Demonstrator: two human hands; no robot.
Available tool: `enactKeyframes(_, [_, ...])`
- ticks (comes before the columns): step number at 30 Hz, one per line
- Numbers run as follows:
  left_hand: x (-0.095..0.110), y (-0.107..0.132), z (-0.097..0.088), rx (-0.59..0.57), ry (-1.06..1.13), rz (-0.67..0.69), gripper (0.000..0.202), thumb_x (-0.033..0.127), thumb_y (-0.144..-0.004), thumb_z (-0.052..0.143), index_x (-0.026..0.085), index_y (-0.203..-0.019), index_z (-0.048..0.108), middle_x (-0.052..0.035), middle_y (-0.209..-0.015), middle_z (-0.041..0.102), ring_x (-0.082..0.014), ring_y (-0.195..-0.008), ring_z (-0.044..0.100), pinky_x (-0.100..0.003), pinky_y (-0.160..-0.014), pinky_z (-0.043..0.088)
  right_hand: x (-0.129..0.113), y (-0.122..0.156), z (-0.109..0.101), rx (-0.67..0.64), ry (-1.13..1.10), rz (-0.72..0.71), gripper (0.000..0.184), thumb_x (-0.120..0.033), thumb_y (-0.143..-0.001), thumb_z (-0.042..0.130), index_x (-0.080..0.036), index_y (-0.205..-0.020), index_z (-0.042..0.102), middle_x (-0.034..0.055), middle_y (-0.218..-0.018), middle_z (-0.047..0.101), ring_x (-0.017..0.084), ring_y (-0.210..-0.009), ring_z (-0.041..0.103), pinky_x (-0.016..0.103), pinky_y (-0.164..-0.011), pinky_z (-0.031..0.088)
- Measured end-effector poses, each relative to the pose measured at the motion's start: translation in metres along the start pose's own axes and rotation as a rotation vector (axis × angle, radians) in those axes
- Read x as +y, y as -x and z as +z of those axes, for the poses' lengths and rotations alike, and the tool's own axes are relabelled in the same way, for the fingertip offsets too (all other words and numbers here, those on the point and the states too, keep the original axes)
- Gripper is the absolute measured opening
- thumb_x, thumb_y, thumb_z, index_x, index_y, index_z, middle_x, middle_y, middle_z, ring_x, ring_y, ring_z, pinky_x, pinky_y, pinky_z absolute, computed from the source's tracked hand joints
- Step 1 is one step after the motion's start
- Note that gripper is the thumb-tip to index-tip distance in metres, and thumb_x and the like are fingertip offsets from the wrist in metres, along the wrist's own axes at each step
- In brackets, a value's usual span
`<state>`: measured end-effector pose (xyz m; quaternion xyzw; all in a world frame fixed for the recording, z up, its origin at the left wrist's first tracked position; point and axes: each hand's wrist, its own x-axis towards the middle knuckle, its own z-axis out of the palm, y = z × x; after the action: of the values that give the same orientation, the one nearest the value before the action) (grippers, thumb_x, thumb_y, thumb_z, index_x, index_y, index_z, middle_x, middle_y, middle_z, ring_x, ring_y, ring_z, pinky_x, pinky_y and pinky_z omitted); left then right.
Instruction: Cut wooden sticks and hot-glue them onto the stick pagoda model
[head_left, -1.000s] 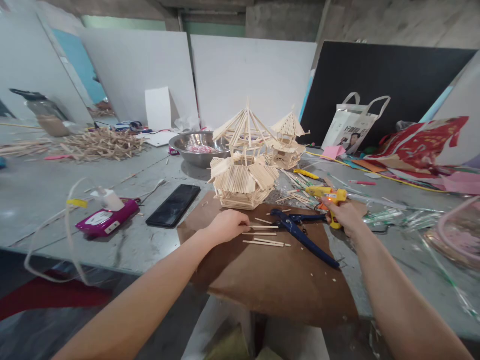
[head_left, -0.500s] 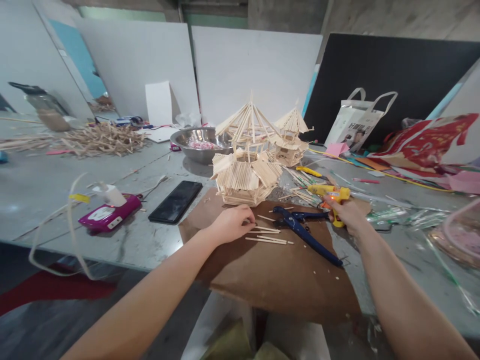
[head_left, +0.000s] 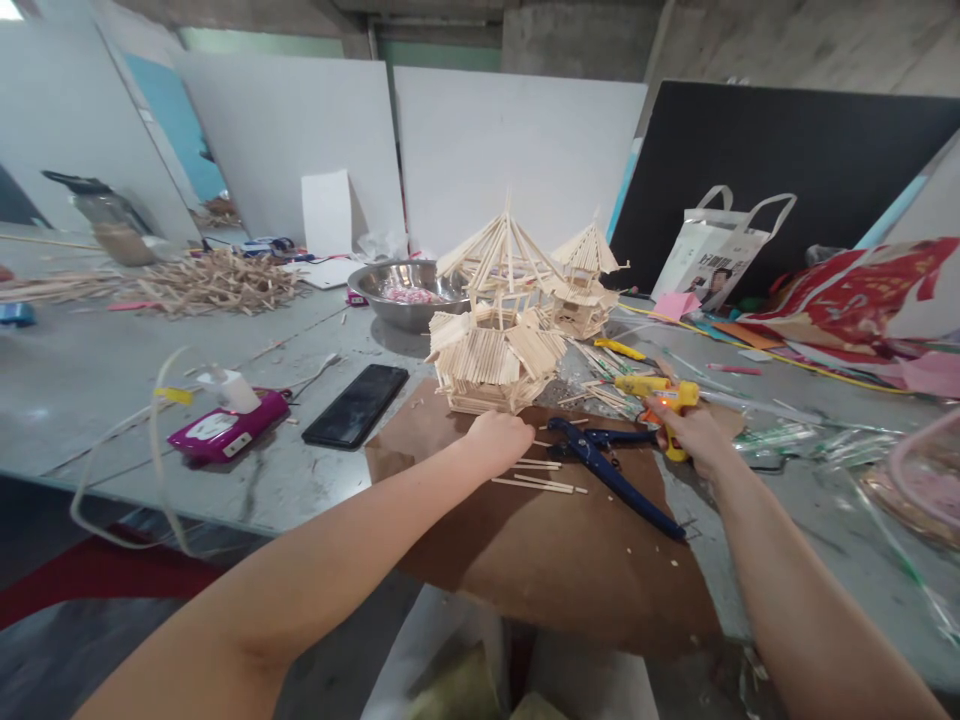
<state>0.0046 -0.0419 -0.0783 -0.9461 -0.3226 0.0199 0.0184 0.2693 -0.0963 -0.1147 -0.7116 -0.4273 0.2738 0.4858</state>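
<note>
Our right hand is clenched around the grip of a yellow plastic glue gun. The gun stands on the grey desk just past the right edge of a matt brown sheet. Its barrel lies nearly level, with its long axis across the view and the nozzle end to the left. A small orange light glows near the grip, but the nozzle tip is too small to make out. The fingers cover most of the grip.

Our left hand rests curled, knuckles up, on the brown sheet at the left ends of some thin pale wooden sticks. These sticks lie almost parallel, long axes left to right. The fingertips are hidden under the back of the hand, so we cannot tell whether they pinch a stick or only touch one.

Between both hands lie blue-handled cutters — long and slim, with the handles running toward the lower right. Just behind the left hand stands a pavilion model made of the same pale sticks, with ribbed slanted roofs. The near edge of the brown sheet hangs over the desk edge.
</note>
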Motion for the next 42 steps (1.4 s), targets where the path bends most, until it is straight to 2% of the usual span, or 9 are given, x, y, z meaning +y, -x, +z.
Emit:
enactKeyframes(4, [-0.006,0.002,-0.001,-0.011,0.033,-0.012,0.014,0.005,-0.065,0.047,0.010,-0.070,0.060,-0.0165,-0.072,0.061,-0.0257,-0.073,0.058,-0.034,-0.063,0.041,0.000,-0.001,0.000,0.014,0.006,-0.015,0.041,-0.055,-0.059,0.053,-0.015,-0.071,0.052,-0.0039,-0.036,0.045,0.006,-0.030,0.038,0.017,-0.030,0.027])
enactKeyframes(9, [-0.019,0.013,-0.002,-0.002,0.224,-0.057,0.009,0.011,-0.058,0.049,0.016,-0.056,0.056,-0.0062,-0.059,0.059,-0.0185,-0.058,0.056,-0.026,-0.051,0.038,-0.001,-0.001,-0.001,0.003,-0.025,-0.031,0.039,-0.053,-0.060,0.054,-0.016,-0.073,0.052,-0.0042,-0.039,0.045,0.006,-0.030,0.039,0.017,-0.030,0.028])
enactKeyframes(12, [-0.023,0.022,-0.003,0.038,0.518,-0.127,0.005,0.014,-0.056,0.050,0.017,-0.056,0.053,-0.0007,-0.054,0.057,-0.0122,-0.045,0.051,-0.021,-0.042,0.034,0.001,-0.002,-0.001,0.011,-0.011,-0.018,0.038,-0.052,-0.060,0.054,-0.016,-0.072,0.051,-0.0047,-0.037,0.044,0.006,-0.030,0.038,0.017,-0.029,0.026])
enactKeyframes(16, [-0.027,0.031,-0.008,-0.012,1.090,-0.234,0.004,0.020,-0.063,0.047,0.017,-0.065,0.046,0.0023,-0.055,0.059,-0.0042,-0.028,0.038,-0.017,-0.031,0.026,0.002,-0.002,-0.001,0.014,-0.012,-0.023,0.036,-0.051,-0.060,0.056,-0.017,-0.069,0.049,-0.0054,-0.038,0.043,0.006,-0.030,0.039,0.016,-0.030,0.027])
enactKeyframes(21, [-0.032,0.039,-0.021,0.174,1.455,-0.231,0.017,0.028,-0.064,0.053,0.016,-0.063,0.041,0.0019,-0.051,0.057,-0.0021,-0.027,0.037,-0.014,-0.027,0.022,-0.001,0.001,0.002,-0.004,-0.056,-0.047,0.040,-0.051,-0.059,0.056,-0.017,-0.078,0.049,-0.0036,-0.046,0.049,0.007,-0.032,0.041,0.018,-0.030,0.030])
enactKeyframes(25, [-0.036,0.040,-0.039,0.269,1.500,-0.214,0.019,0.031,-0.068,0.049,0.015,-0.059,0.043,0.0005,-0.053,0.058,-0.0028,-0.027,0.039,-0.015,-0.028,0.025,0.000,0.002,0.002,-0.014,-0.040,-0.018,0.039,-0.051,-0.059,0.055,-0.017,-0.076,0.049,-0.0039,-0.041,0.048,0.006,-0.031,0.038,0.018,-0.030,0.029])
enactKeyframes(29, [-0.038,0.035,-0.062,0.367,1.404,-0.177,0.020,0.025,-0.069,0.045,0.015,-0.053,0.041,0.0008,-0.046,0.054,-0.0033,-0.027,0.037,-0.016,-0.028,0.023,0.004,0.000,0.002,-0.022,0.038,0.009,0.036,-0.052,-0.060,0.054,-0.017,-0.063,0.048,-0.0036,-0.032,0.044,0.006,-0.029,0.035,0.018,-0.030,0.027])
enactKeyframes(33, [-0.042,0.025,-0.079,0.400,1.317,-0.132,0.022,0.020,-0.070,0.041,0.015,-0.049,0.039,0.0022,-0.038,0.047,-0.0027,-0.027,0.034,-0.016,-0.029,0.021,0.005,0.000,0.003,-0.019,0.053,-0.001,0.035,-0.051,-0.061,0.053,-0.017,-0.062,0.046,-0.0030,-0.032,0.045,0.007,-0.030,0.036,0.018,-0.032,0.027])
enactKeyframes(42, [-0.063,0.004,-0.085,0.425,1.426,-0.191,0.023,0.023,-0.070,0.044,0.015,-0.049,0.042,0.0030,-0.034,0.044,-0.0025,-0.024,0.028,-0.017,-0.028,0.014,0.001,0.002,0.005,-0.025,0.036,0.019,0.036,-0.053,-0.059,0.053,-0.017,-0.062,0.046,-0.0040,-0.033,0.044,0.007,-0.030,0.036,0.019,-0.032,0.027])
